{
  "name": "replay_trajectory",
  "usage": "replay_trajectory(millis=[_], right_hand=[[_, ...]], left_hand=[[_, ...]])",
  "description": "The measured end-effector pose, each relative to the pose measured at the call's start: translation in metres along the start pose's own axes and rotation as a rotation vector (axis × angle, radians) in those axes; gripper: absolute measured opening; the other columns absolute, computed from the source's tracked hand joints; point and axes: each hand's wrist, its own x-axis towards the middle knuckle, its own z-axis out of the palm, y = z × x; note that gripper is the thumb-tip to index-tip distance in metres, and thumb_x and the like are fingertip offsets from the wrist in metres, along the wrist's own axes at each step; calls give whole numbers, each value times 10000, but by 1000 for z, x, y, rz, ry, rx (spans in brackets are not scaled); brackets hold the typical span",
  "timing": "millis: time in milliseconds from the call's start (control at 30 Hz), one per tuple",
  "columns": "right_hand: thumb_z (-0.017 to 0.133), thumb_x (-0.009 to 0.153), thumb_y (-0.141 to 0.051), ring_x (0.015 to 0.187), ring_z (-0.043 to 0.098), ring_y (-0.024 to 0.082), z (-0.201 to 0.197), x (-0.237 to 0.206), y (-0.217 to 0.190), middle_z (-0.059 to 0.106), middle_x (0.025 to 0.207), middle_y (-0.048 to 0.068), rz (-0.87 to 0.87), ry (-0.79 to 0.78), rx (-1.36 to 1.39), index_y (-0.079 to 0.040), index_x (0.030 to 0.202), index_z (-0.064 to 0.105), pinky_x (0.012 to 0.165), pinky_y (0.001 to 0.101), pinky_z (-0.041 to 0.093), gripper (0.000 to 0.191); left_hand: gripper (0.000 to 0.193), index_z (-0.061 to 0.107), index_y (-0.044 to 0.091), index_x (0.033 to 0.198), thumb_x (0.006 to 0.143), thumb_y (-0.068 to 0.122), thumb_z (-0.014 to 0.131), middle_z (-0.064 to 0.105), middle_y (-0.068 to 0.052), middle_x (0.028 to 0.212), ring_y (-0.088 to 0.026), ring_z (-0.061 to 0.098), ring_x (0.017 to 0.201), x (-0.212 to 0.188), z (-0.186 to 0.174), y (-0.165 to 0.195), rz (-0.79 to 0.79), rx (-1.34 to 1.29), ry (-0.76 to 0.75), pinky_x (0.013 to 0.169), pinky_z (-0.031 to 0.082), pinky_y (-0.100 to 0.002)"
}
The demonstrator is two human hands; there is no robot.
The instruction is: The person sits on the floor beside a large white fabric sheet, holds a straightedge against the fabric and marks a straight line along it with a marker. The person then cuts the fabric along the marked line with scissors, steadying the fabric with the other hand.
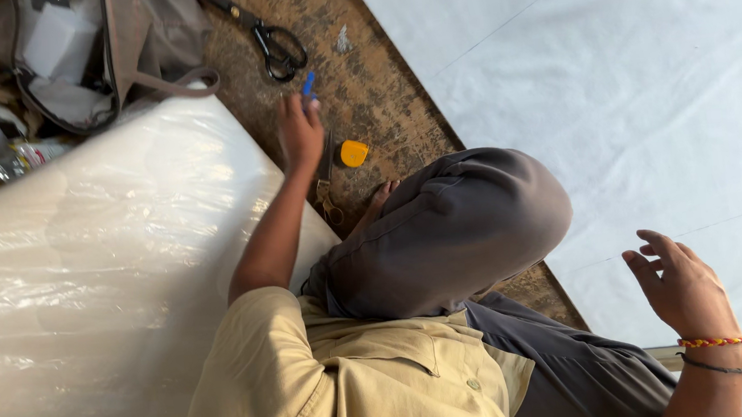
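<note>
My right hand (684, 290) hovers at the lower right over a white cloth (610, 80), fingers apart and holding nothing; two thin bracelets circle its wrist. My left hand is out of view. A co-worker in a beige shirt and grey head covering (444, 229) fills the middle. That person's hand (302, 134) reaches over the worn wooden table (371, 101) and touches a blue pen (308, 83).
Black scissors (278, 47) lie on the table at the top, with a yellow disc (353, 153) and small golden snips (330, 205) nearer the co-worker. A large plastic-wrapped white roll (100, 286) covers the left. A brown bag (107, 53) and clutter sit at the top left.
</note>
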Motion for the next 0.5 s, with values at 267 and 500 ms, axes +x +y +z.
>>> replay_trajectory(millis=[267,500], right_hand=[[618,1016,-341,1045,714,265,-9,5,-23,691,1277,149,16,-35,19,-99,1394,629,874,426,570,449],[628,1010,-317,1031,714,256,-16,-2,-23,696,1263,145,28,6,83,-95,1387,635,864,414,573,438]], left_hand=[[242,567,91,1182,1029,250,668,575,-139,1202,-368,612,1114,30,-10,-37,-102,144,53,865,509,-501],[419,573,84,1206,1031,461,625,552,-174,1233,-387,589,1131,-46,-20,-23,210,369,20,889,482,-554]])
